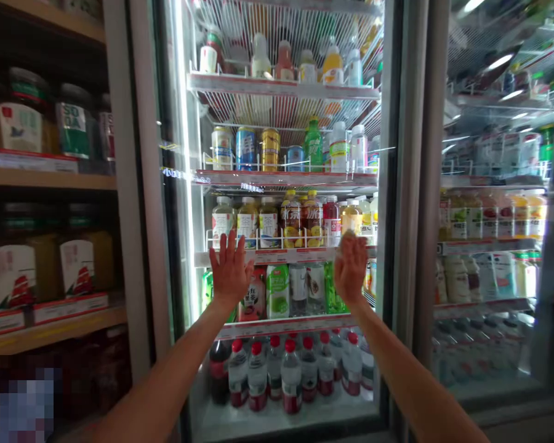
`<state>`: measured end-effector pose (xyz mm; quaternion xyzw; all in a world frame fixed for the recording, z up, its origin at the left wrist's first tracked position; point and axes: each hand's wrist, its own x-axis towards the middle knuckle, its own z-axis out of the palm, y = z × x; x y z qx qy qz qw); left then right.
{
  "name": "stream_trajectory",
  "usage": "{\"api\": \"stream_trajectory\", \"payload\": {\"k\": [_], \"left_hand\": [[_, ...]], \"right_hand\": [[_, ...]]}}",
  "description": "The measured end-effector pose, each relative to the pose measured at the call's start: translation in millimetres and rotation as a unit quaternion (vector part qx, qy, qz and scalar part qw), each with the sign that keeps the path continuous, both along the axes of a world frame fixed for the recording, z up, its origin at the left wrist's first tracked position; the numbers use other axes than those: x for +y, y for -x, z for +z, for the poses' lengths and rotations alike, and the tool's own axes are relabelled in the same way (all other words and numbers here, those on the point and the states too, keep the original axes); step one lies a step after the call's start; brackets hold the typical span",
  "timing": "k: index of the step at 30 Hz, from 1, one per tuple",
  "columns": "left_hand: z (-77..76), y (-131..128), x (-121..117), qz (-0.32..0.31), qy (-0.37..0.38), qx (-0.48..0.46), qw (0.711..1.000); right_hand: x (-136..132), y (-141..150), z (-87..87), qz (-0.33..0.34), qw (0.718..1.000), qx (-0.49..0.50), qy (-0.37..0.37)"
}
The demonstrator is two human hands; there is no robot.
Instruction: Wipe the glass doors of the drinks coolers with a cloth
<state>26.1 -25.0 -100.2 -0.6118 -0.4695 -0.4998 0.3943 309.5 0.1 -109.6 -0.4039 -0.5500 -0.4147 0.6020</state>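
Three tall cans (246, 149), two yellow-capped teas (290, 220), seven red-capped bottles (290, 376) (perhaps more).

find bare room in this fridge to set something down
Free: the fridge floor, in front of the red-capped bottles; air between the cans and the shelf above. Crowded: the tea bottles, side by side. I can't tell whether glass blocks reach.

Reflective glass door (271, 184) across the crowded drink shelves (286, 256).

Tall, grey-framed upright cooler (413, 184), white wire shelves (286, 86) inside, lit by vertical white light strip (184, 123). Pale-brown wooden shelving (50, 177) to its left, dimmer; glass-fronted second cooler (489, 247) to the right.
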Motion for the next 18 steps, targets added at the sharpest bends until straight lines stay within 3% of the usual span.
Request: {"api": "stream_trajectory", "payload": {"k": [3,5,9,11,14,16,18], "left_hand": [[-6.0,-1,-2,-0.009,0.007,-0.009,1.000],[-12.6,1,-5,-0.011,0.012,-0.001,1.000],[-27.4,0,-9,0.002,0.013,0.019,1.000],[-33.2,-4,-10,0.008,0.013,0.013,1.000],[-40.5,-9,-12,0.008,0.020,0.002,1.000],[-45.6,-7,-14,0.004,0.025,0.013,1.000],[-51.2,-1,-16,0.002,0.035,0.034,0.999]], "right_hand": [[-12,30,-14.8,0.034,0.978,-0.192,0.069],[-13,25,-15.3,0.031,0.974,-0.210,0.079],[0,-13,-0.9,-0.012,0.999,0.036,0.007],[2,-10,0.5,-0.006,0.997,0.078,-0.003],[-8,28,-13.4,0.041,0.996,-0.068,0.045],[-17,52,-22.6,0.068,0.969,-0.217,0.092],[-21,60,-20.1,0.074,0.946,-0.293,0.117]]}}
